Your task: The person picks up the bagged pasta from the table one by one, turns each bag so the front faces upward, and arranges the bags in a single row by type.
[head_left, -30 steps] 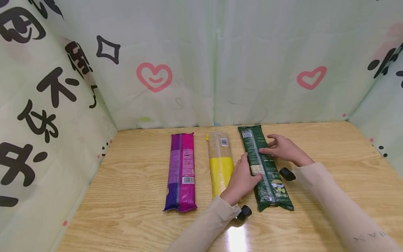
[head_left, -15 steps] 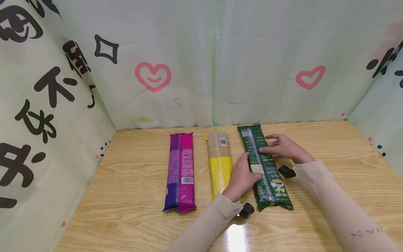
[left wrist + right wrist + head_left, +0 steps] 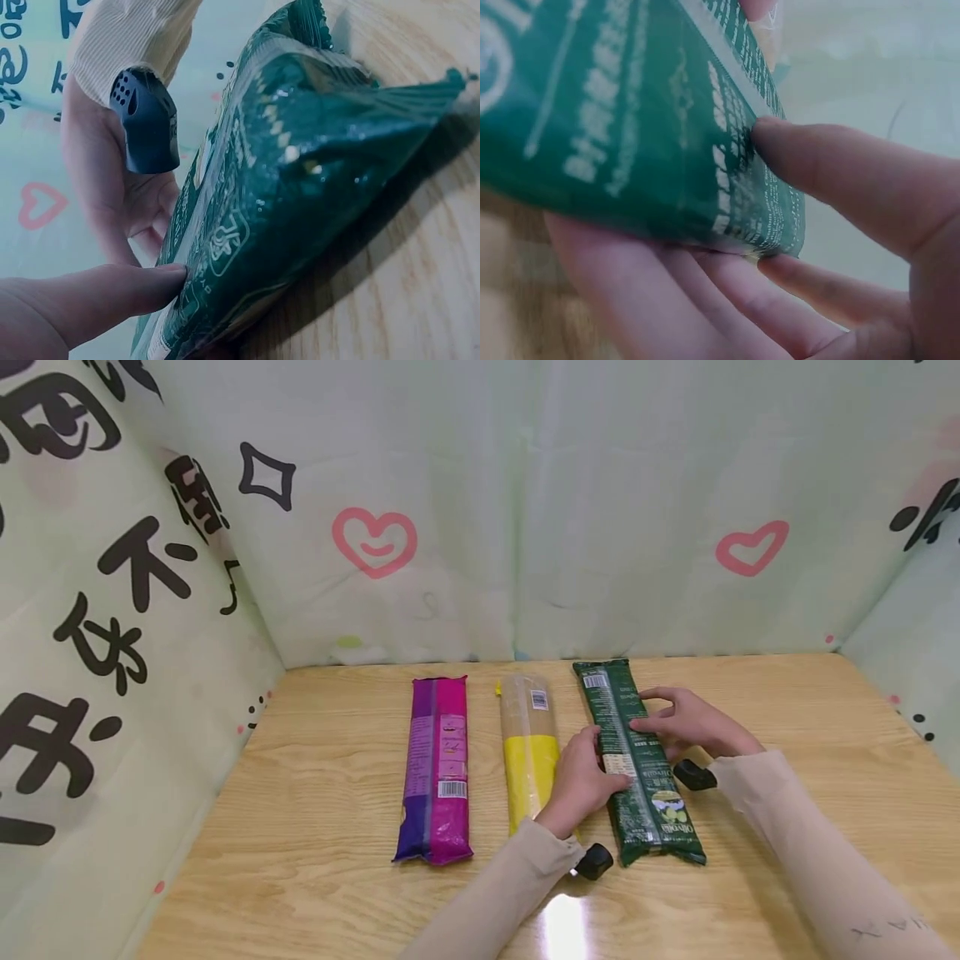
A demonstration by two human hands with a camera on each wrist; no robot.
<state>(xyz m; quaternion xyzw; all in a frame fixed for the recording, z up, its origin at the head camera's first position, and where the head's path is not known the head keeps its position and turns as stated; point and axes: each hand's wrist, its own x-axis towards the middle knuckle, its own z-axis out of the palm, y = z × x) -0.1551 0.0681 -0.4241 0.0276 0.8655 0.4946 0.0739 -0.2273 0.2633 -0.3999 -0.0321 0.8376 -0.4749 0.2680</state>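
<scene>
A long green foil packet [image 3: 645, 777] with white print and a barcode lies slightly slanted on the table. My left hand [image 3: 583, 777] grips its left side, thumb on the top face and fingers along the edge. On the right side, farther up, my right hand [image 3: 693, 722] holds it. The right wrist view shows the right thumb [image 3: 832, 172] on the printed face and the other fingers [image 3: 697, 300] curled under the packet. In the left wrist view, the left thumb [image 3: 112, 300] presses the green wrapper [image 3: 300, 165], whose near end tilts up off the wood.
Left of the green packet lies a yellow packet [image 3: 531, 768] with a clear upper part, partly hidden by my left hand. Farther left is a purple and pink packet [image 3: 435, 768]. A printed curtain [image 3: 465, 527] stands behind the wooden table [image 3: 322, 827].
The head view has shifted slightly, so everything sits a little farther right in it. Both hands keep the same hold on the green packet.
</scene>
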